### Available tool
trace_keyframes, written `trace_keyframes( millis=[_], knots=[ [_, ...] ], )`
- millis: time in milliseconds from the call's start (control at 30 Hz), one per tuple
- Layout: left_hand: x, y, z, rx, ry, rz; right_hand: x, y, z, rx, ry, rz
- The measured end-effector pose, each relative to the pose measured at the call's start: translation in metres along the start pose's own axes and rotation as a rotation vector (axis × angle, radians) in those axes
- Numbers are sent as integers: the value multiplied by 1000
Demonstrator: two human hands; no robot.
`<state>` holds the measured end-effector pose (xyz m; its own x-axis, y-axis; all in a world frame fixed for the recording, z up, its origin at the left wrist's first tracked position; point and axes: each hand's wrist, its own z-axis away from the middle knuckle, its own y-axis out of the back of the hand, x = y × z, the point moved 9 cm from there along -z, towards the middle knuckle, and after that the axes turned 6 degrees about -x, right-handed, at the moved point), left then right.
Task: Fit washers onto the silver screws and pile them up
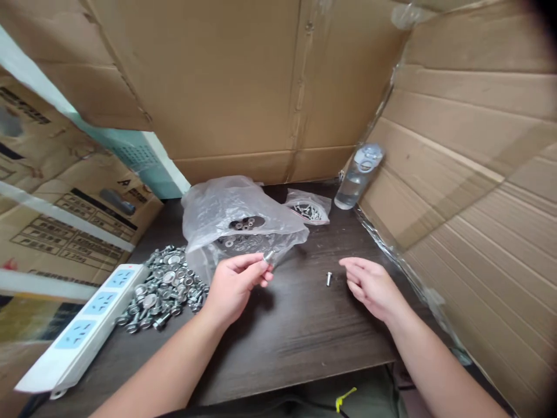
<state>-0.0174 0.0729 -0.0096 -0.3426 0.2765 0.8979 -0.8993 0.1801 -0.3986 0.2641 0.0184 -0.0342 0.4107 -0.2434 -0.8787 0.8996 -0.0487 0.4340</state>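
Note:
Between the thumb and fingers of my left hand (239,283) is a small silver bolt (268,255), held just in front of the plastic bag's opening. My right hand (369,285) hovers over the right part of the table with its fingers apart from the thumb side and nothing visible in it. A single bolt (329,279) rests on the dark table (300,325) just left of that hand. The clear plastic bag (230,200) lies open with washers (243,225) inside. A pile of bolts (169,284) spreads out left of my left hand.
A white power strip (93,319) lies along the left side. At the back are a small bag of screws (308,210) and a water bottle (359,177). Cardboard walls (235,87) enclose the back and both sides of the table.

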Motion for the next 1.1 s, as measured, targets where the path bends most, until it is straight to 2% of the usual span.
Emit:
trace_keyframes(
  millis=[100,200,333,467,533,600,667,733,767,800,867,933,1033,1100],
  knots=[
    [2,0,0,-6,-21,-25,-6,-6,-4,6,-10,271],
    [5,-2,3,-30,-48,-52,-16,-23,-8,-9,-23,522],
    [7,-7,7,-68,-59,-20,-39,-71,-14,-96,39,737],
    [10,-9,11,-73,-70,19,-61,-118,-15,-169,107,844],
    [9,-9,12,-74,-63,4,-67,-125,-15,-183,113,858],
    [9,-8,12,-84,-53,-30,-73,-116,-15,-184,118,845],
    [8,-9,12,-100,-43,-61,-79,-93,-15,-178,136,733],
    [7,-10,12,-105,-25,-84,-81,-59,-15,-167,129,179],
    [6,-11,13,-106,-12,-95,-74,-45,-15,-173,79,-140],
    [4,-13,14,-108,2,-109,-65,-41,-13,-243,10,-410],
    [1,-18,16,-115,32,-141,-47,-43,-7,-351,-122,-742],
    [-5,-23,19,-121,62,-168,-27,-51,0,-391,-217,-930],
    [-14,-27,22,-108,99,-162,0,-66,8,-385,-326,-1073],
    [-19,-26,21,-85,113,-132,11,-72,10,-394,-358,-1089]
  ],
)
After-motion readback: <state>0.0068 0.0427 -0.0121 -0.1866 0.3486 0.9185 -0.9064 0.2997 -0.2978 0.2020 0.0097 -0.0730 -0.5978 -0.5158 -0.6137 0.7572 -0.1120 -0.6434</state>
